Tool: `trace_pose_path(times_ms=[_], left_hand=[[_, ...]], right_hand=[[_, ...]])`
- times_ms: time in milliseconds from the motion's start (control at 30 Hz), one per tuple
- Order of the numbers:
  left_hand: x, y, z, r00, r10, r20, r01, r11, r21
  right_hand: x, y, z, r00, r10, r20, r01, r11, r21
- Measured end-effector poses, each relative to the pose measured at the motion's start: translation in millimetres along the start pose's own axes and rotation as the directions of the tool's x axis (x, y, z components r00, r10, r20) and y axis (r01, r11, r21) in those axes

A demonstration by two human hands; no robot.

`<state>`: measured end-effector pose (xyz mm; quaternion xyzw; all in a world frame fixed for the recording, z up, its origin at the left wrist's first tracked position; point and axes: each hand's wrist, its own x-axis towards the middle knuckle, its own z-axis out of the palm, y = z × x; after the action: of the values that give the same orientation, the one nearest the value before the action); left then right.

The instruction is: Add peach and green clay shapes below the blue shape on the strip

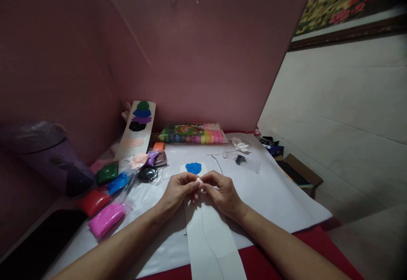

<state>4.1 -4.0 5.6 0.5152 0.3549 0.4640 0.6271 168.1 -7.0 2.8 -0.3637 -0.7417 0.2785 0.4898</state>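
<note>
"In the head view, above the white card strip (214, 237), what are the two hands doing?"

"The left hand (177, 190) and the right hand (225, 192) meet there, fingers curled inward. Both pinch one small pale lump (200, 181) between thumb and forefinger, so neither is spread open."

"Can you see all of that lump?"

"No, the fingertips cover part of it. The hands also hide some of the strip, just below its blue patch (193, 168)."

"What lies around them?"

"Beyond the right hand, a slim metal tool (217, 164) lies on the white sheet (276, 199), near a clear packet with a black lump (241, 159) and a crumpled white piece (241, 145). Left of the left hand, soft packets overlap: green (107, 173), blue (118, 183), red (93, 202), pink (107, 220) and black (148, 174). A multicoloured pack (192, 135) lies at the back, by the pink partition (203, 59)."

"And the textures?"

"The blue patch looks rough, flattened and clay-like, with a rounded outline. A longer card (132, 138) leans at the back left, bearing ragged blobs of green, blue, purple and black. The packets are shiny, wrinkled plastic, plump with colour. A thin curving line (206, 237) runs down the smooth strip; whether it is drawn or a thread, I cannot tell."
</note>
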Motion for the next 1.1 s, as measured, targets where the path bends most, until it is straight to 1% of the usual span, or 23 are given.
trace_pose_path(times_ms=[67,167,333,467,700,800,900,1000,1100], left_hand=[[0.3,0.9,0.2,1.0,-0.021,-0.004,0.021,1.0,-0.018],[0.4,2.2,0.6,0.999,-0.019,-0.031,0.018,1.0,-0.016],[-0.1,2.9,0.0,0.999,-0.006,-0.032,0.004,0.999,-0.039],[-0.3,2.5,0.5,1.0,0.007,-0.011,-0.007,1.0,-0.02],[0.3,2.9,3.8,0.999,-0.031,-0.028,0.031,0.999,0.011],[0.1,3.2,3.9,0.999,-0.021,-0.037,0.021,1.0,-0.003],[-0.4,3.9,4.4,0.999,-0.013,-0.041,0.012,1.0,-0.016],[-0.9,5.0,5.4,0.998,-0.023,-0.054,0.023,1.0,-0.004],[-1.0,4.9,5.0,0.999,-0.025,-0.025,0.026,1.0,0.016]], right_hand=[[0.2,-0.4,0.1,1.0,-0.02,-0.007,0.02,1.0,-0.02],[-0.4,-2.4,0.0,0.999,-0.044,-0.01,0.044,0.999,-0.032],[-1.1,-2.2,-0.3,1.0,-0.011,-0.019,0.01,0.998,-0.057],[-0.6,0.3,-0.1,0.997,-0.071,-0.014,0.069,0.992,-0.109],[-0.3,-2.2,-0.8,0.988,-0.154,-0.024,0.149,0.979,-0.141],[-0.3,-2.2,-0.9,0.99,-0.133,-0.042,0.126,0.982,-0.138],[-0.6,-1.1,-0.8,0.993,-0.114,-0.02,0.11,0.984,-0.14],[-1.0,0.0,-0.7,0.992,-0.123,-0.027,0.119,0.985,-0.128],[-1.5,0.5,-0.7,0.989,-0.141,-0.034,0.136,0.983,-0.125]])
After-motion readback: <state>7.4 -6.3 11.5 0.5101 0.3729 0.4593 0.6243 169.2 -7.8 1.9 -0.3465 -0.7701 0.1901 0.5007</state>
